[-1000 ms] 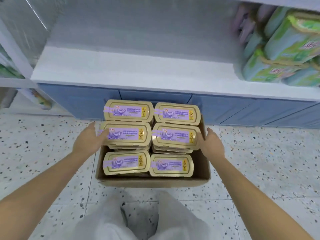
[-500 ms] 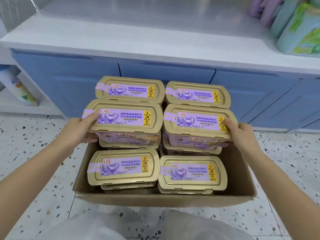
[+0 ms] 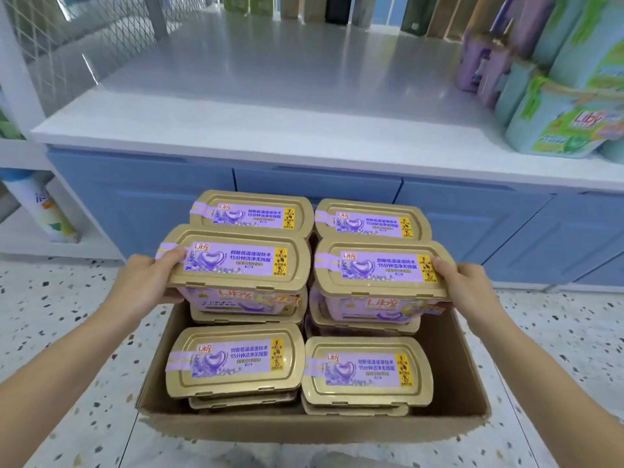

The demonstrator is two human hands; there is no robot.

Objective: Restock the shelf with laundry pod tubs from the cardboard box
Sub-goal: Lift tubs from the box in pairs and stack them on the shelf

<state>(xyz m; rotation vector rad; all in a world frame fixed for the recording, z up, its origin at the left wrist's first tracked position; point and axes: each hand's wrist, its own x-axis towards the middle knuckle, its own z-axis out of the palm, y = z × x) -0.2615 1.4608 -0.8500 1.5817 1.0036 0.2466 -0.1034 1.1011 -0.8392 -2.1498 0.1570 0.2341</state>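
Observation:
An open cardboard box (image 3: pixel 449 359) on the floor holds several gold-lidded, purple-labelled laundry pod tubs in stacks. My left hand (image 3: pixel 148 282) grips the left end of the middle-left tub (image 3: pixel 236 261), thumb on its lid. My right hand (image 3: pixel 462 285) grips the right end of the middle-right tub (image 3: pixel 381 270). Both tubs are raised a little above the stacks beneath them. Two more tubs (image 3: pixel 233 363) (image 3: pixel 366 369) lie at the front and two at the back (image 3: pixel 253 214). The white shelf (image 3: pixel 270 106) stands behind the box.
Green and purple detergent packs (image 3: pixel 557 119) fill the shelf's right end. A wire mesh panel (image 3: pixel 67 42) closes its left side. Blue cabinet fronts (image 3: pixel 135 197) run below the shelf. A bottle (image 3: pixel 50 211) stands on a lower shelf at left. The floor is speckled terrazzo.
Both hands went from the box sides to gripping the two middle tubs and have lifted them slightly. The camera has moved closer and lower toward the shelf.

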